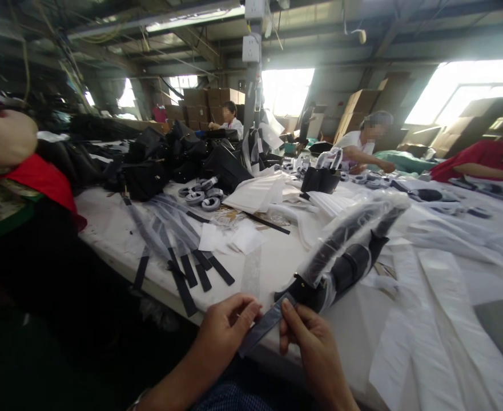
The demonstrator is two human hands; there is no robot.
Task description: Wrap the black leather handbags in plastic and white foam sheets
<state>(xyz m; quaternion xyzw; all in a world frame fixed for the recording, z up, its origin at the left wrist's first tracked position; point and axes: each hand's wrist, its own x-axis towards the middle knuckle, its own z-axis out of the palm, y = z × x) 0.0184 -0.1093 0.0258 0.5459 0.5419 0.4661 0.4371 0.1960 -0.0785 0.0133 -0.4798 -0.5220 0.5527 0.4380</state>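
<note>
A black handbag (351,265) lies tilted on the white table in front of me, its handles (332,245) wrapped in clear plastic film. From its near end a flat dark strap (262,328) in a clear plastic sleeve runs down toward the table's edge. My right hand (311,342) pinches this strap between thumb and fingers, close to the bag. Just left of the strap is my left hand (229,319), its thumb pressed against its curled fingers; whatever it may grip is hidden.
Several black straps in plastic sleeves (186,268) lie at left, near white paper pieces (232,237) and rolled grey straps (202,194). Black bags (182,148) are piled behind. White sheets (426,319) cover the right side. Co-workers sit across the table; one person stands close at left.
</note>
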